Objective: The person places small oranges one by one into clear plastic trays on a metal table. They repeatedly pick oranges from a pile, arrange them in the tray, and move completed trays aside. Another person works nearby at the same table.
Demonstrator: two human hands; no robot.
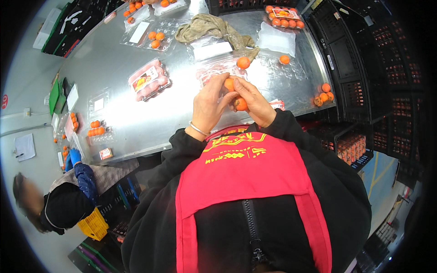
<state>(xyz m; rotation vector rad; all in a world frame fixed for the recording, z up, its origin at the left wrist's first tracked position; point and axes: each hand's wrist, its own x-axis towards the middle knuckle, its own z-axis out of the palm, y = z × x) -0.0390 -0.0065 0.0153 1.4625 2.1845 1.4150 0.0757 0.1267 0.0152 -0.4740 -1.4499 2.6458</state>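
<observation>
My left hand [209,104] and my right hand [254,100] meet above the near part of the metal table [136,126]. Between their fingers is an orange fruit, apparently a persimmon [229,84]. Lower down, a second persimmon [240,103] with a brown calyx rests in the curled fingers of my right hand. Just beyond the hands lies a clear plastic tray with pinkish pockets [208,72], partly hidden by them. One loose persimmon [243,62] sits at its far right.
A labelled pack [149,80] lies left, a filled clamshell [284,17] back right. A crumpled cloth [208,29] is beyond the tray. Several persimmons [323,97] sit at the right edge, beside stacked black crates [344,58]. A blue-gloved co-worker [75,156] works at left.
</observation>
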